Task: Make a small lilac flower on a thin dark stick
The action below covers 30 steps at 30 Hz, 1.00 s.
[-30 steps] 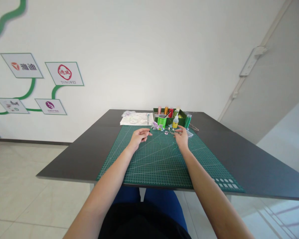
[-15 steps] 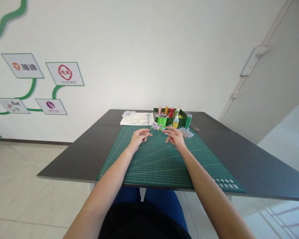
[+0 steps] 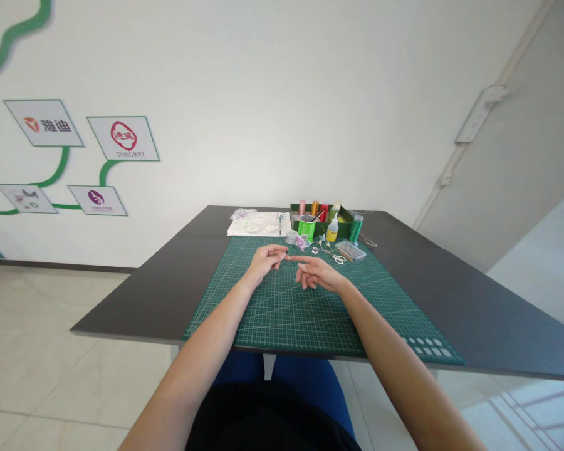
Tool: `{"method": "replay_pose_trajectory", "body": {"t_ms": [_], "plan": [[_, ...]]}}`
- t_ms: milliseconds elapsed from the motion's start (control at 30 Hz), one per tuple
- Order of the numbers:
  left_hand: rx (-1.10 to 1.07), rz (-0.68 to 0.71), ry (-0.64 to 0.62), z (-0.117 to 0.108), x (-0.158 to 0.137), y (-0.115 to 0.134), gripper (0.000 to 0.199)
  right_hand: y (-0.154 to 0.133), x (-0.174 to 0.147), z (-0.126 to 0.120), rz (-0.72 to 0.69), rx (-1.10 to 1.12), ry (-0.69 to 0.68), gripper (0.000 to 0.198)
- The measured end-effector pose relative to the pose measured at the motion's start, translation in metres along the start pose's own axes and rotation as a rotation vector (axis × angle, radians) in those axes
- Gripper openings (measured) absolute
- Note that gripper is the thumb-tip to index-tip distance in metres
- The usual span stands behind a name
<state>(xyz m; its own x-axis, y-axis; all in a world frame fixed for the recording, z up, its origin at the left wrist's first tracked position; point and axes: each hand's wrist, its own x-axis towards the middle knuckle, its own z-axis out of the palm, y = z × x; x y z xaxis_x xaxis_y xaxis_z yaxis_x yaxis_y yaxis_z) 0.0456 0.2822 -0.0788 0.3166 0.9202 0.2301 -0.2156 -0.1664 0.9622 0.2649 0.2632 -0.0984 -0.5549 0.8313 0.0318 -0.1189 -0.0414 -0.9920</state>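
Over the green cutting mat (image 3: 301, 319), my left hand (image 3: 264, 262) pinches a thin dark piece, too small to name, between thumb and forefinger. My right hand (image 3: 318, 274) has its index finger stretched out, its tip at or very near the left fingertips. The other right fingers are loosely bent, and I see nothing held in them. Just beyond the hands lies a small purple-pink flower (image 3: 301, 242) beside a pale round spool or tub (image 3: 291, 237). White-handled scissors (image 3: 339, 259) lie on the mat to the right.
At the mat's far edge stand a bright green can (image 3: 306, 228), a yellow-labelled glue bottle (image 3: 332, 232) and a green tube (image 3: 356, 229). A clear case (image 3: 350, 250) lies near them. Behind is a dark green box (image 3: 344, 230) with colored tubes; white paper (image 3: 258, 223) lies left.
My right hand has moved left and slightly nearer me, its index finger now reaching the left fingertips. The scissors and small pieces behind it have come into view. My left hand has barely shifted.
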Motion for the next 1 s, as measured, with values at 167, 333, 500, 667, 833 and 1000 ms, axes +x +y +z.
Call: {"method": "replay_pose_trajectory", "body": {"t_ms": [167, 333, 500, 667, 833, 1000], "plan": [[0.006, 0.008, 0.034, -0.001, 0.001, -0.001, 0.038, 0.002, 0.001, -0.002, -0.071, -0.073, 0.079, 0.056], [0.007, 0.005, 0.055, -0.002, 0.002, -0.002, 0.036, -0.001, 0.0, -0.001, -0.112, -0.083, 0.098, 0.051], [0.017, 0.0, 0.07, -0.002, 0.001, -0.002, 0.034, -0.002, 0.0, 0.001, -0.117, -0.112, 0.092, 0.047], [0.048, 0.011, 0.083, -0.004, 0.003, -0.005, 0.032, 0.0, 0.0, 0.0, -0.104, -0.141, 0.076, 0.046], [0.164, 0.056, 0.1, -0.006, 0.007, -0.011, 0.024, 0.003, 0.001, -0.003, -0.088, -0.174, 0.057, 0.048], [0.293, 0.067, 0.115, -0.006, 0.007, -0.011, 0.018, 0.004, 0.001, -0.003, -0.07, -0.192, 0.044, 0.048]]}}
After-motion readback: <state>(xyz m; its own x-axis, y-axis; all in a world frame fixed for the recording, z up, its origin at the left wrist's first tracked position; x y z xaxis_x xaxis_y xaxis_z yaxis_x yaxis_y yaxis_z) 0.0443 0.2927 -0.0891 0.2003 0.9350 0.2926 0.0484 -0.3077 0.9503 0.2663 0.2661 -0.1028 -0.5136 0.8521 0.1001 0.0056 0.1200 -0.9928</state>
